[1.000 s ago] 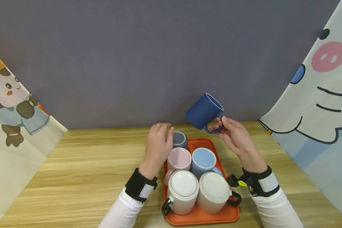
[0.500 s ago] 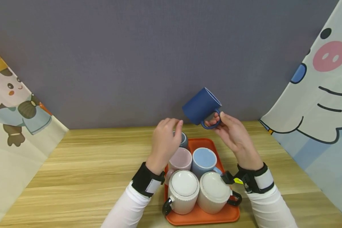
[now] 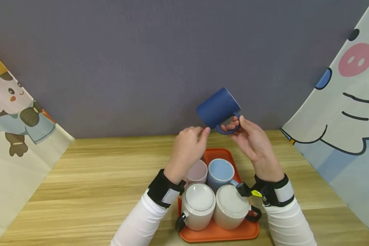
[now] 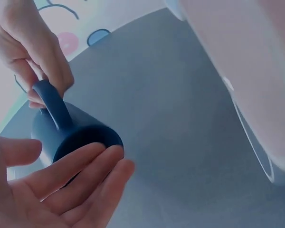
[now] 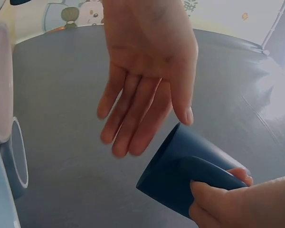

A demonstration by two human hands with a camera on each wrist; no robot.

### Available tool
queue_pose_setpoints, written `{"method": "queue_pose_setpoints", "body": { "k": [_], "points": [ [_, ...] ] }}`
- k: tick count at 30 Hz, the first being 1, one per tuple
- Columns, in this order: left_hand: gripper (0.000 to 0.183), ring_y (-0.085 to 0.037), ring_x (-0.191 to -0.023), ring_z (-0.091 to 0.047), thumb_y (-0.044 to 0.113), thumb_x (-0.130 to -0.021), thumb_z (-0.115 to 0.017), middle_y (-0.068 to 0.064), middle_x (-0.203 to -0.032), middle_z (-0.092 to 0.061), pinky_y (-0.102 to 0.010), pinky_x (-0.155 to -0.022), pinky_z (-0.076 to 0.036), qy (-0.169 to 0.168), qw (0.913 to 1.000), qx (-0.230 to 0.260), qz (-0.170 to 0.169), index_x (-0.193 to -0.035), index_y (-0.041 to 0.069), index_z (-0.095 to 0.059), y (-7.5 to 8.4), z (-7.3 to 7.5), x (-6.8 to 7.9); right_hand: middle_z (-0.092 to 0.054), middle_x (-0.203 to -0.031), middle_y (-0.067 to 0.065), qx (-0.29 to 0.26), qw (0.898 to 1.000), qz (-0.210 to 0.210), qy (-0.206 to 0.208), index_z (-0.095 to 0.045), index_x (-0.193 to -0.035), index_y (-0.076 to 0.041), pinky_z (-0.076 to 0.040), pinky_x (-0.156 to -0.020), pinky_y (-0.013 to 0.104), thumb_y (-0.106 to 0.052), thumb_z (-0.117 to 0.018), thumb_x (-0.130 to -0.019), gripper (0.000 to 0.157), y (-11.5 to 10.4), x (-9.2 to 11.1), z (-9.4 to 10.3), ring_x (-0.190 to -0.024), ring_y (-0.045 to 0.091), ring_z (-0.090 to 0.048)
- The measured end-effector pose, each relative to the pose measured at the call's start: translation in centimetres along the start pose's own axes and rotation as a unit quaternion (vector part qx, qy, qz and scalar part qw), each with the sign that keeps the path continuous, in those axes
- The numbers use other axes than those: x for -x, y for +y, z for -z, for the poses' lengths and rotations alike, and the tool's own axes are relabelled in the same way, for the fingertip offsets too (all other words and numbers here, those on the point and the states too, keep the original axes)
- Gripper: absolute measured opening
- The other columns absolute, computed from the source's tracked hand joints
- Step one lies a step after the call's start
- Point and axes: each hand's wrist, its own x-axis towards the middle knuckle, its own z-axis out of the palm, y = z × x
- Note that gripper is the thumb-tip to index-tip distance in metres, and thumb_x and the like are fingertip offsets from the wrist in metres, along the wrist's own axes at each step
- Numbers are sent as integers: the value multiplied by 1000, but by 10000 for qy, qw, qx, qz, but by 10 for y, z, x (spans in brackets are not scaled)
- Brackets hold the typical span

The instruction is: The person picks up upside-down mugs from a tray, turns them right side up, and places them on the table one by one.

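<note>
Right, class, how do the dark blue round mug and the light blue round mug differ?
The dark blue round mug is held aloft by the right hand; the light blue round mug sits in the orange rectangular tray. The dark mug tilts; the light mug stands straight. Both have handles matching their bodies' colour.

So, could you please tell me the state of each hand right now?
Left hand: open, holding nothing.
Right hand: holding the dark blue mug by its handle.
</note>
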Motion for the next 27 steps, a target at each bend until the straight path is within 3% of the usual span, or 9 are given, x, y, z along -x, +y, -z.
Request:
{"method": "queue_pose_setpoints", "body": {
  "k": [4, 7, 14, 18, 21, 25, 27],
  "points": [
    [38, -19, -62, -56, 34, -100, -44, -1, -62, -53, -28, -55, -42, -570, 9972, 407, 243, -85, 8, -67, 6, -1, -3, -53, -90, 9, -324, 9991, -21, -280, -52, -98, 3, -50, -93, 33, -13, -32, -103, 27, -1, -1, -1, -82, 18, -56],
    [40, -17, -52, -46, 34, -101, -41, 0, -56, -41, -25, -49, -33, -781, 9936, 728, 369, -75, 10, -60, 11, -1, -5, -53, -90, 10, -574, 9974, -54, -427, -52, -97, 4, -49, -94, 34, -13, -29, -103, 29, -1, -2, -2, -83, 19, -57],
    [46, -16, -45, -41, 34, -102, -38, 1, -53, -38, -25, -45, -30, -782, 9867, 1260, 670, -62, 12, -46, 21, 2, -8, -52, -89, 10, -733, 9963, -43, -441, -51, -97, 4, -49, -94, 34, -13, -31, -103, 27, -1, -2, -9, -82, 19, -56],
    [47, -17, -45, -40, 33, -101, -41, -2, -53, -40, -25, -44, -29, -579, 9786, 1688, 1026, -62, 9, -52, 22, 2, -8, -50, -88, 8, -598, 9979, 26, -249, -50, -96, 3, -49, -93, 32, -14, -32, -103, 25, 3, -1, -15, -81, 18, -53],
    [41, -14, -56, -58, 30, -100, -46, -5, -63, -61, -21, -51, -43, -466, 9606, 2376, 1362, -76, 5, -69, 20, 0, -8, -47, -89, 8, -579, 9982, -51, -178, -48, -98, 2, -49, -94, 31, -16, -33, -103, 23, 9, -1, -19, -82, 17, -52],
    [34, -23, -84, -71, 23, -99, -50, -20, -95, -71, -27, -74, -56, -373, 9163, 3593, 1728, -101, -4, -71, 14, -4, -8, -47, -92, 8, -578, 9981, -186, -114, -45, -101, 1, -48, -94, 29, -17, -34, -103, 21, 17, -2, -22, -85, 17, -51],
    [33, -28, -87, -70, 20, -98, -51, -23, -98, -70, -31, -77, -57, -303, 8943, 4060, 1856, -102, -7, -69, 12, -6, -8, -47, -92, 8, -462, 9987, -195, -66, -45, -101, 0, -47, -93, 28, -17, -33, -103, 21, 21, -3, -23, -86, 17, -51]
  ]
}}
